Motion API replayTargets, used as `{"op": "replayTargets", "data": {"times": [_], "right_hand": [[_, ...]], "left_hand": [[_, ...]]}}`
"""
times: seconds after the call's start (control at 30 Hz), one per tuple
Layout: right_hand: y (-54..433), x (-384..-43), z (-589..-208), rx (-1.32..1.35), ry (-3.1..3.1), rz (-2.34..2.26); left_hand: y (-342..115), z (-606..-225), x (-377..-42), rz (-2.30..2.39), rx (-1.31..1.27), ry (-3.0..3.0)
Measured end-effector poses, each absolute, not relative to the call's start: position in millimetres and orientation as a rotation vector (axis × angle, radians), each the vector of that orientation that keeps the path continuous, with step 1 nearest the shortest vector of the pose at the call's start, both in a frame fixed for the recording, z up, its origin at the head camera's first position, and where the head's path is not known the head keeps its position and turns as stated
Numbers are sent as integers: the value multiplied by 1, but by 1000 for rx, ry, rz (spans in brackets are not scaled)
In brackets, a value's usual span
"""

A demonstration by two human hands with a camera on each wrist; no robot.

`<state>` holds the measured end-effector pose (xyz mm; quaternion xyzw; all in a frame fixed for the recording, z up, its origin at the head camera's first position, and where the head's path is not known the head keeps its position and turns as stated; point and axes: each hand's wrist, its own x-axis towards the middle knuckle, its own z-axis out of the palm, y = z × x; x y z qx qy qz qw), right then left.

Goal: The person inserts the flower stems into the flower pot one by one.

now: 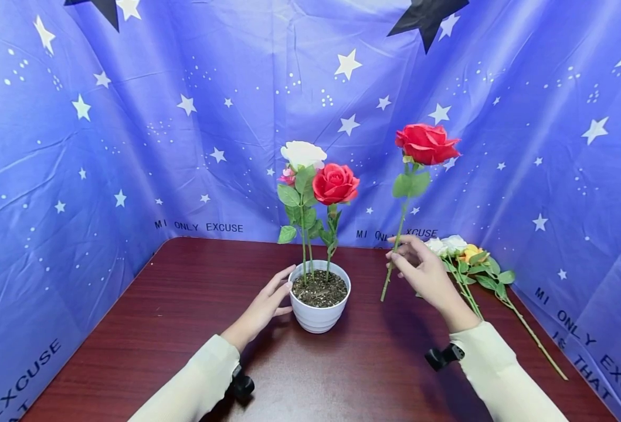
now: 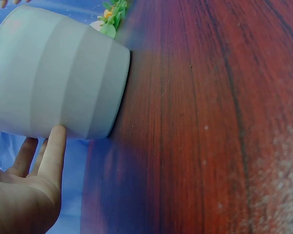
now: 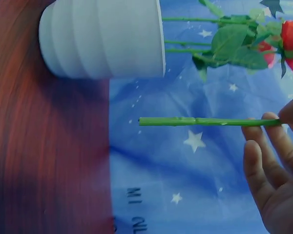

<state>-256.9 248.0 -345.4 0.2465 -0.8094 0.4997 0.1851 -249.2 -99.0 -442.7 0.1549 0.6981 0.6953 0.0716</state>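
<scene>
A white flower pot point(image 1: 318, 319) filled with soil stands on the table, with a white rose point(image 1: 304, 154), a red rose point(image 1: 335, 183) and a partly hidden pink flower point(image 1: 287, 176) upright in it. My left hand point(image 1: 263, 308) rests its fingers against the pot's left side; in the left wrist view the fingers are fairly straight along the ribbed wall. Right of the pot, my right hand point(image 1: 421, 271) pinches a second red rose point(image 1: 427, 144) by its green stem point(image 3: 210, 121) between thumb and fingers. The stem's lower end hangs free beside the pot, and the bloom is up high.
Several loose flowers lie at the table's right, white roses point(image 1: 447, 245) and a yellow-orange one point(image 1: 472, 254), their long stems pointing toward the front. The dark red wooden table point(image 1: 173, 305) is enclosed by a blue star-patterned cloth point(image 1: 247, 105) behind and at both sides.
</scene>
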Motion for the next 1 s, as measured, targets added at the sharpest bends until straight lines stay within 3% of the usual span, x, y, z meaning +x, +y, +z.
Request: {"op": "replayTargets", "data": {"times": [0.3, 1.0], "right_hand": [[215, -247, -323, 782, -2122, 1468], [173, -252, -329, 899, -2141, 1484]], "left_hand": [[-99, -441, -249, 2084, 471, 2105], [-99, -441, -248, 2092, 465, 2095]]}}
